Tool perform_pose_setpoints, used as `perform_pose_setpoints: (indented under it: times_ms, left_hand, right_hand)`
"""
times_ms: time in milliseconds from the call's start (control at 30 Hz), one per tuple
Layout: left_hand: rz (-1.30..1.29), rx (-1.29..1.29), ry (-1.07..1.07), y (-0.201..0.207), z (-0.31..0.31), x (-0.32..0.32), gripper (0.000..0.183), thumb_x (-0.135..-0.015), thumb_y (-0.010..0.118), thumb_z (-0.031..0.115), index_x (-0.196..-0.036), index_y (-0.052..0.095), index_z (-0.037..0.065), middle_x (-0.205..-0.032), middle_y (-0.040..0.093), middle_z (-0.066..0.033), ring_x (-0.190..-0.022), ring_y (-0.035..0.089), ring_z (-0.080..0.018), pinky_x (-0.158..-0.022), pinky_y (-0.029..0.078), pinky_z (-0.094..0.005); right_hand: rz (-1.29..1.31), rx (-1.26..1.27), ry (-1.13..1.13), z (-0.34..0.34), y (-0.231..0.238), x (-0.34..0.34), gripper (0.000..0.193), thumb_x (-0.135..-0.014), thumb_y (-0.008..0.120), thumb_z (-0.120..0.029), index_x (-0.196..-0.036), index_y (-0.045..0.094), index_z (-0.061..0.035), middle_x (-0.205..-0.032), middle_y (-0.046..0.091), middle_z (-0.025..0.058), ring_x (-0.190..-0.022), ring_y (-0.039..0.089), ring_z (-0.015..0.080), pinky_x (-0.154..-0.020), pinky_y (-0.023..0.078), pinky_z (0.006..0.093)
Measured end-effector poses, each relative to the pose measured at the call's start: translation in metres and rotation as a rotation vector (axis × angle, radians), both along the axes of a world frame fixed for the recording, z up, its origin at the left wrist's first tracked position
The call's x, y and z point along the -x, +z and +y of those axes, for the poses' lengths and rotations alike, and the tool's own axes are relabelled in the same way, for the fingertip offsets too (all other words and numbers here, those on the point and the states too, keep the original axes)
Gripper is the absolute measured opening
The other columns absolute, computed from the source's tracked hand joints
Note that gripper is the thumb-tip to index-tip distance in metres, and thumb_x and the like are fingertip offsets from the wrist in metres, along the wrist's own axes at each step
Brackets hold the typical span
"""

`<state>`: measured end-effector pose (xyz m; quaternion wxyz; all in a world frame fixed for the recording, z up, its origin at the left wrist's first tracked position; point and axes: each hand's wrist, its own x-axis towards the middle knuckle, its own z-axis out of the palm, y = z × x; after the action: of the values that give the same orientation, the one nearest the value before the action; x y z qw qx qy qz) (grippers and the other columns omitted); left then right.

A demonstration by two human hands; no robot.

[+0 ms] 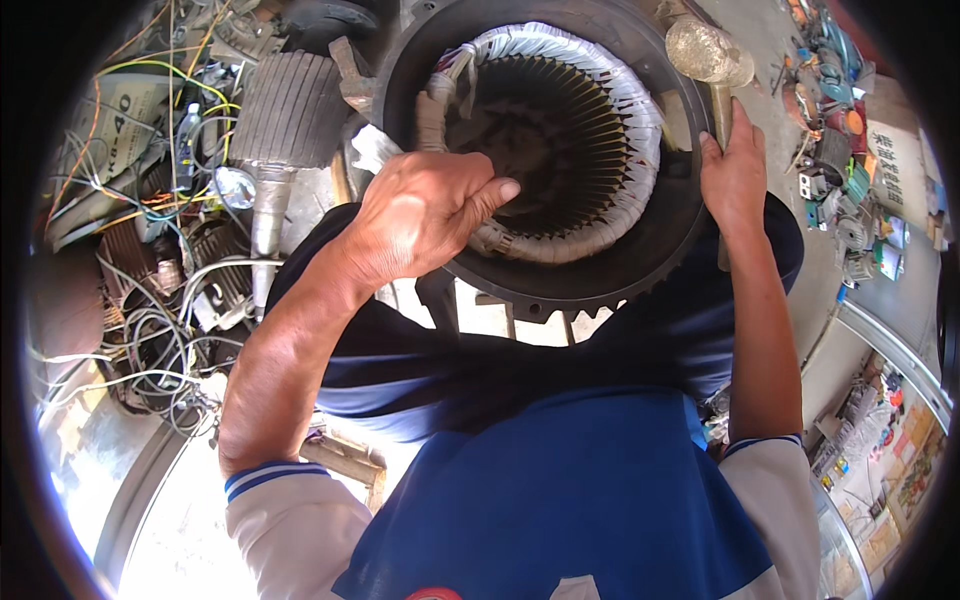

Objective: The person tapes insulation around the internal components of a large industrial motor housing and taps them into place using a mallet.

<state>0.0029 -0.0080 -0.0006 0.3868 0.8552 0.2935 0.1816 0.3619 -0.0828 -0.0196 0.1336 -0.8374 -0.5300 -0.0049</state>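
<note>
A motor stator (590, 238) stands between my knees, its ring of windings wrapped in white tape inside a dark round housing (550, 290). Over the near-left part of the winding ring, my left hand (425, 212) is closed in a fist, thumb pointing right. Whatever it grips, if anything, is hidden under the fingers. Beside the housing's right rim, my right hand (735, 180) is wrapped round the handle of a hammer (712, 52). The hammer's worn, rounded head points away from me, above the rim, and the handle's end shows below my wrist.
To the left lie a ridged rotor (290, 110) with its shaft and a tangle of loose wires (180, 310). A small bottle (187, 145) stands among them. Piled motor parts (835, 160) and a cardboard box (897, 150) are at the right.
</note>
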Motion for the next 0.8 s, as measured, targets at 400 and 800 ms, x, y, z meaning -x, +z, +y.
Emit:
perform_pose_setpoints:
  times_ms: [400, 800]
  left_hand:
    - [-0.227, 0.122, 0.049, -0.015, -0.001, 0.007, 0.044, -0.101, 0.068, 0.022, -0.065, 0.049, 0.004, -0.059, 0.049, -0.0142, -0.053, 0.05, -0.0369, -0.05, 0.038, -0.0451]
    - [-0.36, 0.096, -0.173, -0.005, -0.007, 0.021, 0.045, -0.096, 0.07, 0.013, -0.062, 0.042, 0.007, -0.057, 0.04, -0.0083, -0.051, 0.045, -0.0313, -0.052, 0.033, -0.0441]
  right_hand:
    - [0.838, 0.303, -0.135, -0.027, 0.116, 0.102, 0.058, -0.109, 0.052, -0.022, -0.162, 0.033, -0.011, -0.103, 0.072, 0.0114, -0.064, 0.064, 0.0105, -0.058, 0.054, 0.0242]
    - [0.665, 0.771, 0.355, -0.002, 0.058, 0.123, 0.059, -0.104, 0.055, -0.015, -0.158, 0.031, -0.0038, -0.111, 0.07, 0.0263, -0.083, 0.072, 0.0319, -0.085, 0.059, 0.0441]
